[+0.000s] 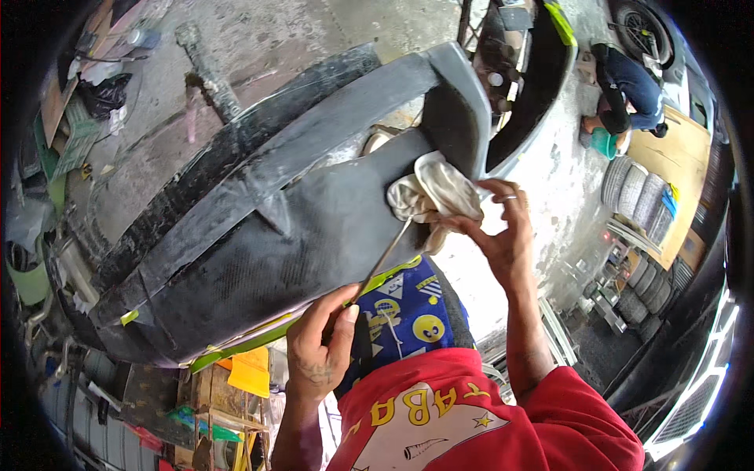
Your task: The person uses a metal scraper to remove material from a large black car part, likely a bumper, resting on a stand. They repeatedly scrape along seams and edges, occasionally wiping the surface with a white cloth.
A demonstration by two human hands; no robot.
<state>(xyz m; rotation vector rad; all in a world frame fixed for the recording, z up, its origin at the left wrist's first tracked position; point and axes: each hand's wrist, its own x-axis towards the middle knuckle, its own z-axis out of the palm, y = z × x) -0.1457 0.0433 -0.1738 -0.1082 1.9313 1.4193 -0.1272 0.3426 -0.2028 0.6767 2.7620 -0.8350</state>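
A large dark grey car bumper (314,224), its surface dusty and matte, stretches diagonally in front of me. On its right part lies a bunched off-white cloth (446,191) with grey smudges. My right hand (509,243) pinches the cloth's right edge between thumb and fingers. A thin brownish rod (386,253) is gripped in my left hand (318,345), thumb along it, by the bumper's near edge. The rod slants up to the right, and its far tip meets the cloth. Folds of the cloth hide whether the tip goes inside.
Yellow-green trim (236,349) runs along the near edge. A black curved body part (542,102) stands beyond the right end. At far right a crouching person (632,86) works over a teal bucket (603,144), near stacked tyres (632,192). A wooden crate (206,392) sits lower left.
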